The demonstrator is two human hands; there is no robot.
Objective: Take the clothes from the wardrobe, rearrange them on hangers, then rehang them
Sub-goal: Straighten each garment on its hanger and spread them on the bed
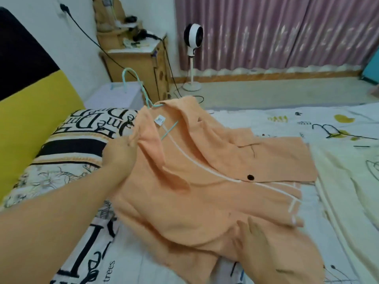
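An orange jacket (205, 181) with white trim and a black button lies spread on the bed (266, 124). A light-green hanger (135, 78) sits inside its collar, the hook sticking up toward the nightstand. My left hand (120, 152) pinches the jacket's left shoulder near the collar. My right hand (256, 240) rests on the lower part of the jacket with fingers straight. A white label shows at the collar.
A patterned pillow (90, 128) lies at the left by the yellow and black headboard (34, 103). A cream garment (344, 181) lies at the right on the bed. A wooden nightstand (139, 58), a standing fan (192, 37) and pink curtains (287, 31) stand behind.
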